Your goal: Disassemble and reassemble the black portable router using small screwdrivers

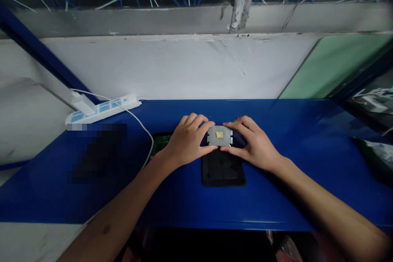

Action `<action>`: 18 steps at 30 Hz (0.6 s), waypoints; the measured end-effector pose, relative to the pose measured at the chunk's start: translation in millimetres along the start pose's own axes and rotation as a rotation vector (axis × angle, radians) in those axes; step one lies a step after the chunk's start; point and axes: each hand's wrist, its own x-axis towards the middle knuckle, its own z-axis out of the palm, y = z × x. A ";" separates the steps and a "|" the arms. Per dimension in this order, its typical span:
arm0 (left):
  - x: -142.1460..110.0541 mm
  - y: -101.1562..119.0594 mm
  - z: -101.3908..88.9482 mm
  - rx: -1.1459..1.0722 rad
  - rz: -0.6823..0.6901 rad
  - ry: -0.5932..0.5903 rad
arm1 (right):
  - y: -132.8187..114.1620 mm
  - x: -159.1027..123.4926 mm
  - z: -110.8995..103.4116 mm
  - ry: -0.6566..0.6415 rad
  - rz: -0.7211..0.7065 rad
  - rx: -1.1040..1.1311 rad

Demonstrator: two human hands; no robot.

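White wall (184,65) is running along the back under a grey window ledge (153,20), with a green panel (344,65) leaning into view on the right, and a blue worktop (184,208) is stretching across in front of it. On the worktop's left, a white power strip (124,101) is lying against the back, and a white cable (139,120) is looping down toward the left forearm.

Judging by its look, the small grey plate (226,136) is probably going to be handling as something light and stiff, perhaps metal, its smooth face likely being a little slippery. Notches are showing along its side edges, and a yellow patch (219,134) is sitting near its middle; the rim is seeming the safer place for gripping, with fingertips staying off that patch.

The plate is lying directly between the two hands, over the far part of a black tray (222,170); whether it is touching the tray, I cannot tell. The left hand (187,139) is pinching its left end between thumb and finger, and the right hand (256,143) is pinching the right end in the same way, so both are clamping on the plate. A green item (159,142) is resting beside the left wrist, partly hidden.
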 end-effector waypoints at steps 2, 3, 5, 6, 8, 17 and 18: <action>0.2 3.5 -0.1 -0.008 0.009 0.005 | -2.3 -0.6 1.4 0.020 -0.020 0.017; 0.3 5.8 -0.2 -0.021 0.017 0.003 | -3.7 -0.9 2.0 0.030 -0.035 0.028; 0.5 10.6 -0.1 -0.071 0.031 0.000 | -7.0 -1.7 3.0 0.039 -0.064 0.053; 0.5 12.9 0.1 -0.103 0.034 -0.001 | -8.8 -2.2 3.4 0.039 -0.077 0.063; 0.4 16.5 0.6 -0.160 0.029 -0.001 | -12.5 -3.0 3.7 0.039 -0.098 0.079; 2.0 17.5 -5.8 -0.400 -0.068 0.073 | -12.0 -2.0 -2.6 0.020 -0.042 0.126; 2.3 17.3 -7.1 -0.429 -0.079 0.085 | -10.6 -1.7 -3.1 0.016 -0.030 0.124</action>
